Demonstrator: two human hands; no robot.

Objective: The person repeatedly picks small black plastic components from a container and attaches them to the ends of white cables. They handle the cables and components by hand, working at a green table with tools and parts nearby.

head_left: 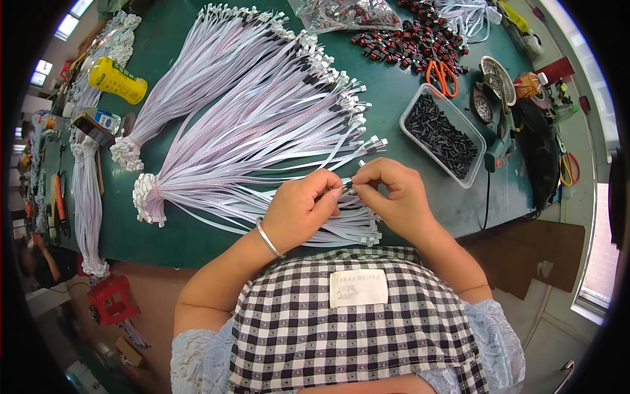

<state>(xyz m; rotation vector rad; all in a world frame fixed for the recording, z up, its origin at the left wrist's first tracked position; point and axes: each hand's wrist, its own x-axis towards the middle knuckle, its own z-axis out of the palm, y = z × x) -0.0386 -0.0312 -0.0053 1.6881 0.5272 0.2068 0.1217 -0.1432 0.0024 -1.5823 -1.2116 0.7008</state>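
Close together in front of me, my left hand and my right hand pinch at the end of one flat cable. A small dark piece shows between the fingertips; its exact shape is partly hidden. My left fingers are closed on the cable, and my right thumb and forefinger close at its tip. Around and beneath my hands fans a large bundle of pale flat cables, tied at the left and tipped with white connectors. Several of its cable ends carry black sleeves. Right of my hands stands a clear plastic tub of short black tubes.
A second cable bundle lies behind. Farther back are a pile of red-and-black parts, a clear bag and orange-handled scissors. At right rests a green heat gun with its cord. A yellow bottle lies at left.
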